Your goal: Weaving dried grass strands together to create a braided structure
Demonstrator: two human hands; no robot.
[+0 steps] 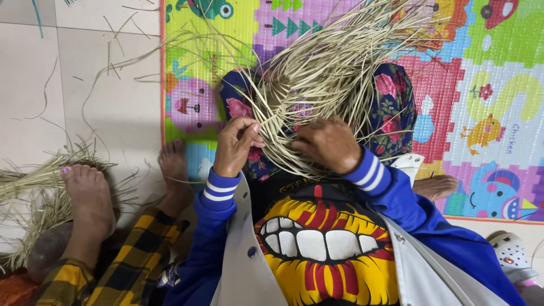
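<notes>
Nearest the camera: blue sleeves with white cuff stripes, grey vest over a printed shirt. Left hand (235, 146) is pinched shut on a single pale straw strand (262, 131), thumb and forefinger at the edge of the weave. Right hand (327, 144) lies curled over the woven straw piece (294, 122), fingers closed on the plaited part and pressing it down onto the lap, which is covered in dark floral fabric (396, 107). So the work sits between both hands, on the knees, with loose strand ends (362, 39) fanning up and away over the colourful play mat (487, 85). Judgement on doing this step well: keep the right hand clamped close to the last crossing so the plait doesn't loosen; feed one strand at a time with the left, flat not twisted, and pull it snug with even tension; keep the free ends spread so the next strand is easy to pick out. The strands look dry, so sharp kinks are probably best avoided. To the left, another person's bare feet (88, 198) and yellow-black plaid trousers (130, 249) rest on the tiled floor (102, 107), beside a loose straw bundle (34, 187). A white sandal (510, 252) sits at the right edge.
</notes>
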